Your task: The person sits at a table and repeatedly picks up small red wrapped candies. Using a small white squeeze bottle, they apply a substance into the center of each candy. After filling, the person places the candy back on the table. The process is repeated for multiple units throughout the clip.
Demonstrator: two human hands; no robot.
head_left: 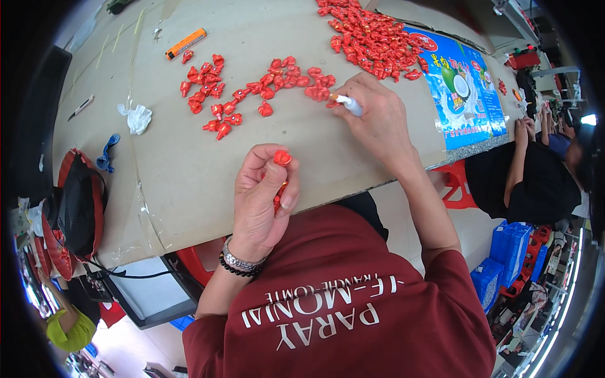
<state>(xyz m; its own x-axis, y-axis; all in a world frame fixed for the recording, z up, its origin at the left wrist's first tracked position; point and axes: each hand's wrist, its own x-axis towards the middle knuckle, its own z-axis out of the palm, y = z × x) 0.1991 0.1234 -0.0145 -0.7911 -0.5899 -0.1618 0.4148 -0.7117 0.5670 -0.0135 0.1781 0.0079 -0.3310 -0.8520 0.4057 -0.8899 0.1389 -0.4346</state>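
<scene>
From where I stand, the left hand point(255, 198) at frame centre pinches a small red piece point(282, 157), seemingly light, stiff and slick, best gripped by its sides, while the right hand point(381, 123), upper right of centre, grasps 1 white pen-like tube point(352, 106).

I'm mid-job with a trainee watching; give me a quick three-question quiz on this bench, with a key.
1. Short answer: what does the right hand grip?
2. True or false: the crumpled tissue lies left of the large red pile in the picture.
3. Fill the blank: the small piece at the fingertips of the left hand is coloured ____.

Key:
1. A white pen-like tool
2. True
3. Red
</scene>
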